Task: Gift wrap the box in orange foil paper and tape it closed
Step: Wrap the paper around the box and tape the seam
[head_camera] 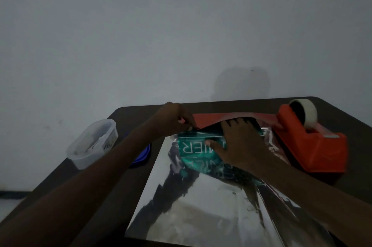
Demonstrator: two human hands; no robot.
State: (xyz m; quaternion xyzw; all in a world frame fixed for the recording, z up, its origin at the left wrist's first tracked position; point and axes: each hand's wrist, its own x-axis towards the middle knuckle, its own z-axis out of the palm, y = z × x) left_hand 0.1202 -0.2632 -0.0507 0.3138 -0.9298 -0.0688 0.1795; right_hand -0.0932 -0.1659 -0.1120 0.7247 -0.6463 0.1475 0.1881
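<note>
Fingers [188,124] of left hand [175,120] pinch far edge of orange foil paper [217,119], silver side up, drawing it over teal printed box [193,147]; right hand [239,142] lies flat, fingers spread, pinning box mid-sheet on dark worktop [136,114]. Orange tape dispenser [314,142] close by, likely for sealing.

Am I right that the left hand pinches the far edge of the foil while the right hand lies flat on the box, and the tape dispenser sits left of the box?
Only the side is wrong: the head view shows the tape dispenser right of the box.
</note>
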